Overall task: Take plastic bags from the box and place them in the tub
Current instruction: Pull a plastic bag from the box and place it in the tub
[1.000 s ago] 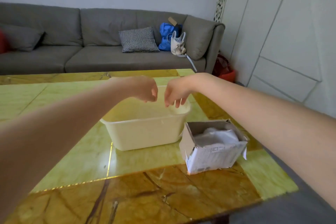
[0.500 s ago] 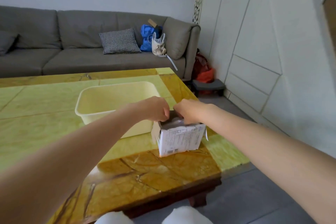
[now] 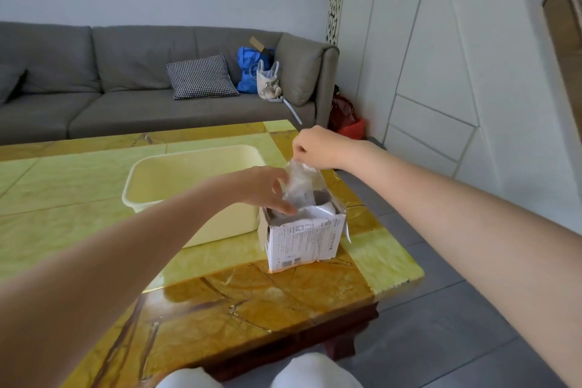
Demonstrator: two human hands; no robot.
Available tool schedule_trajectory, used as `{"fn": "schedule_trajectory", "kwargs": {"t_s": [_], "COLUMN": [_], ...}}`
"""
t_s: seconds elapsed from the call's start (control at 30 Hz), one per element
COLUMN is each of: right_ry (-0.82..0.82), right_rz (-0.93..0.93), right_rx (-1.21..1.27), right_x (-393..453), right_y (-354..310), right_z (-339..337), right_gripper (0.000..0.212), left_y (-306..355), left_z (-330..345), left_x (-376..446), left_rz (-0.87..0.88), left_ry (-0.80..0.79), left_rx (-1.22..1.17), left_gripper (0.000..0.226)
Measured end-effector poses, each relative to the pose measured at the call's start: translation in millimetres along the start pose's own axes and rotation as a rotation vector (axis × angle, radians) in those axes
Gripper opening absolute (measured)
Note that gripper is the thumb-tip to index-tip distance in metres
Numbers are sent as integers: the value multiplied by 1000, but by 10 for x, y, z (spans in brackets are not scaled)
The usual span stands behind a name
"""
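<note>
The fingertips of the right hand [image 3: 318, 148] were pinched shut on the top edge of a clear plastic bag [image 3: 300, 187], which was drawn up out of the open box [image 3: 300, 235] and hung stretched between the hand and the box mouth. Half a second before, that hand had been down at the box opening with no bag showing; it had since been raised above the box, towards the far right corner of the tabletop [image 3: 78, 205]. The fingers of the left hand [image 3: 263, 189] were held loosely extended, their tips reaching into the box mouth and laid against the lower part of the bag; nothing was seen to be gripped by them. Earlier that hand had been curled at the box rim. More white bag material could be seen bunched inside the box.

The box, white with printed text and a barcode on its near face, was stood near the right edge of the tabletop, just beside the near right corner of the cream tub [image 3: 189, 173]. The tub was set towards the middle of the tabletop; its inside appeared bare, though part was hidden by the left forearm.

Beyond the table's far edge a grey sofa [image 3: 126, 72] was seen, with a checked cushion [image 3: 201, 77] and a blue bag [image 3: 248, 69] on it.
</note>
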State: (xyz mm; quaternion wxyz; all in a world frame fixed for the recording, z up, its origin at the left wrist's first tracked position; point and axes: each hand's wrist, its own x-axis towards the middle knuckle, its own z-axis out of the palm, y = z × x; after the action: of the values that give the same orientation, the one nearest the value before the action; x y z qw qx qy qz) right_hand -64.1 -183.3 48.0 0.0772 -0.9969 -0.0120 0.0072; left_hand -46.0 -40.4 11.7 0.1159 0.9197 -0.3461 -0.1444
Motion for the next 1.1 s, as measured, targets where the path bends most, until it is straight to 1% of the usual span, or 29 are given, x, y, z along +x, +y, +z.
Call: {"fn": "schedule_trajectory", "kwargs": {"t_s": [0.07, 0.1, 0.13, 0.2, 0.23, 0.27, 0.3, 0.4, 0.47, 0.5, 0.53, 0.6, 0.63, 0.67, 0.73, 0.77, 0.83, 0.93, 0.97, 1.03, 1.1], "right_ry": [33, 43, 56, 28, 5, -14, -28, -92, -166, -146, -60, 154, 193, 165, 54, 29, 38, 42, 54, 116, 204], "right_rz": [30, 42, 48, 80, 98, 114, 136, 182, 212, 217, 205, 134, 63, -14, -148, -191, -256, -281, -288, -308, -299], "right_rx": [110, 156, 192, 230, 231, 239, 267, 310, 290, 267, 272, 372, 430, 451, 297, 204, 77, -93, -137, -171, -118], "right_x": [-12, -28, -45, -64, -74, -79, -87, -89, -98, -103, -112, -137, -156, -190, -236, -233, -216, -170, -142, -93, -69], "right_y": [-24, -33, -36, -37, -31, -31, -32, 1, 14, 3, -18, -90, -152, -228, -341, -367, -393, -424, -431, -453, -481], "right_z": [-112, -147, -181, -207, -209, -193, -179, -160, -186, -219, -261, -387, -460, -526, -633, -671, -731, -693, -653, -583, -556], "right_gripper": [31, 32, 31, 29, 30, 31, 32, 31, 28, 27, 31, 52, 59, 60, 52, 44, 33, 36, 34, 24, 18], "left_y": [3, -4, -15, -47, -58, -71, -80, -81, -62, -46, -27, 19, 40, 58, 81, 83, 58, -15, -25, -22, -6], "left_z": [1, 0, -14, -80, -136, -189, -238, -379, -440, -456, -463, -476, -485, -494, -513, -512, -502, -519, -531, -556, -574], "left_x": [-22, -22, -20, -25, -34, -48, -66, -136, -166, -170, -170, -157, -145, -135, -128, -130, -150, -205, -228, -258, -274], "left_rz": [0, 0, 5, 13, 4, -15, -40, -104, -130, -138, -145, -148, -149, -155, -172, -184, -202, -202, -196, -167, -130], "left_ry": [104, 174, 255, 415, 464, 484, 490, 532, 528, 510, 486, 439, 422, 410, 383, 366, 340, 318, 304, 282, 282], "left_rx": [-10, -15, -25, -120, -209, -306, -399, -672, -841, -903, -941, -966, -967, -967, -950, -932, -935, -997, -1012, -1075, -1193], "left_gripper": [74, 73, 66, 35, 21, 14, 11, 10, 11, 11, 10, 8, 10, 12, 12, 10, 9, 8, 7, 5, 4]}}
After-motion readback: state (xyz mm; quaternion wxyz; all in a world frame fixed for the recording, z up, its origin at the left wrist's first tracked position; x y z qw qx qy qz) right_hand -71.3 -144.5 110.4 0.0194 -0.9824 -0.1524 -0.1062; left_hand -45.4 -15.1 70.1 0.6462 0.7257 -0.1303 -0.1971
